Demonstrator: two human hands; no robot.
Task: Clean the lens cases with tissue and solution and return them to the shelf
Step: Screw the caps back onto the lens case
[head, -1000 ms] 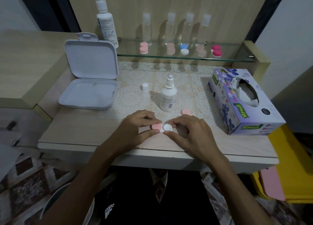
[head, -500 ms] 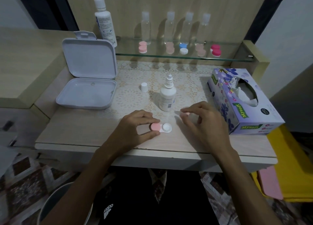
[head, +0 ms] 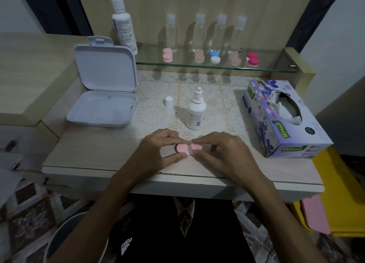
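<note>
**Lens case held at the tabletop's front edge**

Left hand point(head: 158, 152): lying palm-down, forearm coming up from the lower left; fingers curling over the case's left end, thumb pressing in from the near side. Grip: closing on the lens case point(head: 188, 148).

Right hand point(head: 223, 154): palm-down, forearm coming from the lower right; fingertips and thumb pinching the right pink cap point(head: 196, 146). Grip: nearly closed around that cap.

Lens case: sitting on the tabletop point(head: 88, 150) between both hands, long axis running left to right, both round pink caps facing up; a sliver of white body is showing beneath.

Solution bottle point(head: 196, 113): white plastic, standing upright with bare nozzle, just behind the hands on a lace mat point(head: 158, 114). Its small white cap point(head: 168, 101) is standing apart to the left.

Tissue box point(head: 284, 118): purple floral card, lying to the right, white tissue showing in its slot.

Glass shelf point(head: 266, 68): carrying further cases in pink, blue-white and magenta before clear bottles.
</note>
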